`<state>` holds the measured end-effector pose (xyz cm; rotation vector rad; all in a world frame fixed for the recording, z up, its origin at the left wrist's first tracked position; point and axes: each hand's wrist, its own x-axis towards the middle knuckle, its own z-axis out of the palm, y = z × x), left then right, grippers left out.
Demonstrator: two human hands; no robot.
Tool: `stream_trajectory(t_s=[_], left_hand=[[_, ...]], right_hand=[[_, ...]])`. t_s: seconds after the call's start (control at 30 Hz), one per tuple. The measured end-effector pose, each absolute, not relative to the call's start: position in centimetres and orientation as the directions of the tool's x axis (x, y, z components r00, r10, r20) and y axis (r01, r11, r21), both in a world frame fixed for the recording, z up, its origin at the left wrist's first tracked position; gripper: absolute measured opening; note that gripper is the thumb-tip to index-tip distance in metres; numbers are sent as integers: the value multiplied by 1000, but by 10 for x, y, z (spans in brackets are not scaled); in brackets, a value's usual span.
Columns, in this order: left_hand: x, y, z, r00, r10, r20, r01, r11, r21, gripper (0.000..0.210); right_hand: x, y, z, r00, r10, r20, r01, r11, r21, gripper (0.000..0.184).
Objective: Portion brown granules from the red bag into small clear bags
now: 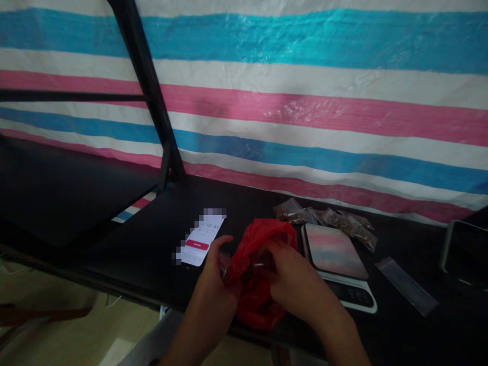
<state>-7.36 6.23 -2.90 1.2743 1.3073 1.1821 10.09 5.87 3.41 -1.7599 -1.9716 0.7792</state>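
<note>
Both hands work at a red plastic bag that sits on the near edge of the dark table. The left hand grips the bag's left side, fingers curled into the plastic. The right hand pinches its open mouth from the right. A phone lies just left. A kitchen scale stands just right, small packets beyond it.

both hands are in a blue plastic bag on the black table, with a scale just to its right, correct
Not quite: the plastic bag is red, not blue, as the head view shows. The left hand and right hand do hold it on the black table, with the scale to its right.
</note>
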Motion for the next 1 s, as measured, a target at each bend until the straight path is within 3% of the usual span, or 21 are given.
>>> stream_trajectory(t_s=[0.17,0.3,0.57,0.7,0.83,1.0], left_hand=[[-74,66,-13,-33,999,-35,-39,34,999,72],[-72,68,-1,-126,991,-40,-80,30,996,72],[-70,73,0,-183,978,-97,-169,66,983,76],[-66,72,-3,-267,963,-42,-180,-7,984,68],[-57,70,-7,-286,958,-23,-220,-43,975,66],[-53,69,-9,-316,949,-5,-236,-74,969,61]], right_hand=[[93,60,35,-121,983,-137,876,41,-480,47],[93,61,33,-153,983,-100,888,92,-450,47],[102,63,19,-257,966,-40,630,136,-765,39],[103,64,17,-245,969,-40,621,125,-773,44],[100,62,22,-176,984,-29,724,110,-681,39],[103,62,21,-227,974,-22,608,124,-784,42]])
